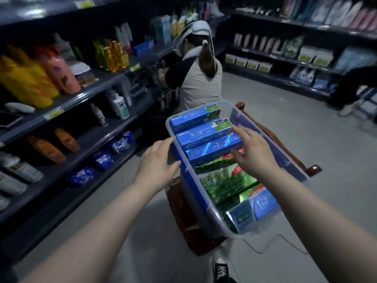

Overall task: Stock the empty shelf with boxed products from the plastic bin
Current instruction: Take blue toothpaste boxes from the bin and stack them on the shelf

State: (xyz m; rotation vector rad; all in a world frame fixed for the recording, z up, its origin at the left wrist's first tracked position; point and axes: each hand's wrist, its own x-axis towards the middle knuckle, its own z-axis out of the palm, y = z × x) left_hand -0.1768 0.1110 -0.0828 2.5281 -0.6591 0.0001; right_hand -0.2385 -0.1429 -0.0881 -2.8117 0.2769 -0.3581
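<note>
A clear plastic bin (293, 158) stands on a wooden chair in the aisle. Blue boxes (204, 133) lie stacked at its far end, and green boxes (224, 184) fill its near end. My left hand (158, 160) hovers at the bin's left rim with fingers spread, touching or nearly touching it. Inside the bin, my right hand (253, 150) reaches over the blue boxes with fingers straight and fingertips on or just above them. Neither hand holds a box. The shelves (85, 139) run along the left.
A person (195, 78) crouches at the left shelves just beyond the bin. The wooden chair (183, 213) under the bin stands mid-aisle. Bottles and packets crowd the left shelves. More shelving lines the back right, with another person (355, 92) there. My shoe (221, 268) shows below.
</note>
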